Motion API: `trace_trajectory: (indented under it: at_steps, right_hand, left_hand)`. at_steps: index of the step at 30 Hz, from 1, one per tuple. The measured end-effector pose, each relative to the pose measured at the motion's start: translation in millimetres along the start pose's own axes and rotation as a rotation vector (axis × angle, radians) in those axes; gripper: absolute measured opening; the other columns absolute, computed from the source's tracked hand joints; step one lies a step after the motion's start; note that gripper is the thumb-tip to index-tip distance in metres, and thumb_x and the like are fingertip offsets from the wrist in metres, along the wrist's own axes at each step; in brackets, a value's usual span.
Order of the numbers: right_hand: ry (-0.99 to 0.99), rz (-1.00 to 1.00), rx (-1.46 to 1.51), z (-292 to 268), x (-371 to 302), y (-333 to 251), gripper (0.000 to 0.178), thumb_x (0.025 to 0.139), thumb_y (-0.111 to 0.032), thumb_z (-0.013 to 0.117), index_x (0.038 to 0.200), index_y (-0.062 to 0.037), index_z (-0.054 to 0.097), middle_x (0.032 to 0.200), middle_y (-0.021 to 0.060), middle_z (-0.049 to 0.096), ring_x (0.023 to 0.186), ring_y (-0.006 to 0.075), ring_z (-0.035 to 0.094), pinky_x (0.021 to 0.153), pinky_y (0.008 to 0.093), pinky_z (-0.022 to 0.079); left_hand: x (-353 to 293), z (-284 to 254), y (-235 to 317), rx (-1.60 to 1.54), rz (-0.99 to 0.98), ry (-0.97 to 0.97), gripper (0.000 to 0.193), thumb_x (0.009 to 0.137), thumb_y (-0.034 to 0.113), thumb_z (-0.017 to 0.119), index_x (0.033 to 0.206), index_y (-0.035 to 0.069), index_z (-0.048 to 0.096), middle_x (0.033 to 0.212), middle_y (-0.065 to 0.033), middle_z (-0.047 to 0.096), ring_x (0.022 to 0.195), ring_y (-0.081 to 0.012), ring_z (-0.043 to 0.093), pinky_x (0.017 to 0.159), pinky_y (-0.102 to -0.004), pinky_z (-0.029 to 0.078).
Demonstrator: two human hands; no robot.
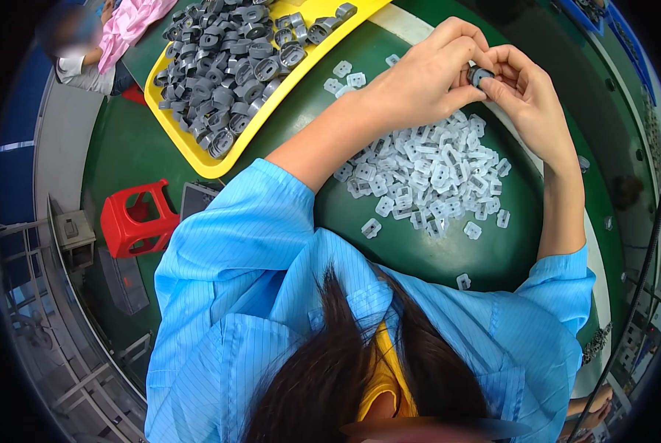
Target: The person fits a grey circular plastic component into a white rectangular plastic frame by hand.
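Note:
Over the far side of the green table (485, 258), my two hands meet at a small dark grey plastic part (479, 76). My right hand (533, 100) is closed, its thumb and fingers gripping the part. My left hand (434, 74) comes from the other side, fingertips pinched against the same part; whether a smaller piece is between them is hidden. Below the hands spreads a loose pile of small translucent white plastic pieces (437, 173). Left of my left forearm, a yellow tray (208, 166) holds a heap of similar grey parts (234, 70).
A red plastic stool (140, 218) stands on the floor at the left. Another person (79, 63) is at the upper left beside pink cloth (135, 26). Blue bins (629, 48) line the upper right; a dark cable (651, 244) runs down the right side. Someone's hand (600, 402) shows at lower right.

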State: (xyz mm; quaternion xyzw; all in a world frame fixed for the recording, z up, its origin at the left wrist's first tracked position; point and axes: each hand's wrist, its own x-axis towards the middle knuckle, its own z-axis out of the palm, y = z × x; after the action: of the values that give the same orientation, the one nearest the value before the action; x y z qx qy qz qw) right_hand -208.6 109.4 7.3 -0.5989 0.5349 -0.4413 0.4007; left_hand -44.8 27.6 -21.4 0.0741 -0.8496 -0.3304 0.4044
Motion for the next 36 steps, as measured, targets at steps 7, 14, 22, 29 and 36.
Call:
trace_trajectory:
  at_steps: [7,14,22,29,36]
  right_hand:
    - [0.044,0.06,0.492,-2,8,14,0.029,0.086,-0.007,0.058,0.114,-0.0001,0.053,0.101,0.0053,0.058,0.096,0.0105,0.056,0.088,0.0254,0.044]
    - [0.159,0.214,0.53,-27,11,49,0.033,0.08,-0.009,0.064,0.111,-0.0015,0.056,0.087,0.0003,0.06,0.084,0.01,0.054,0.076,0.0209,0.041]
    - [0.635,-0.084,-0.768,-54,14,66,0.037,0.075,-0.014,0.067,0.111,-0.0055,0.06,0.091,0.0053,0.064,0.079,0.0117,0.057,0.077,0.0254,0.046]
    - [-0.315,0.148,-0.439,-16,-24,-2,0.037,0.067,0.008,0.063,0.102,-0.0041,0.061,0.094,0.0028,0.054,0.07,0.0109,0.051,0.063,0.0245,0.044]
    - [-0.036,-0.041,-0.528,4,-8,17,0.026,0.074,0.001,0.067,0.099,-0.0012,0.062,0.082,0.0026,0.055,0.069,0.011,0.049,0.064,0.0255,0.045]
  left_hand:
    - [8,5,4,-0.055,0.067,0.236,0.028,0.073,0.001,0.073,0.096,0.001,0.057,0.102,-0.0105,0.052,0.063,-0.0172,0.061,0.059,-0.0283,0.052]
    - [6,-41,1,0.356,-0.065,-0.08,0.022,0.077,0.002,0.064,0.099,0.002,0.06,0.098,-0.0118,0.062,0.089,-0.0268,0.063,0.079,-0.0355,0.05]
    - [-26,-146,-29,0.706,-0.359,-0.355,0.032,0.078,0.002,0.061,0.109,0.008,0.059,0.104,-0.0098,0.063,0.105,-0.0278,0.056,0.091,-0.036,0.045]
    - [-24,-129,-45,0.743,-0.34,-0.226,0.023,0.087,0.01,0.057,0.11,0.01,0.06,0.092,-0.011,0.063,0.082,-0.0264,0.061,0.08,-0.0346,0.05]
    - [17,-83,8,0.277,-0.461,0.187,0.017,0.094,0.011,0.048,0.099,-0.003,0.058,0.08,-0.0129,0.061,0.057,-0.017,0.06,0.056,-0.0279,0.05]
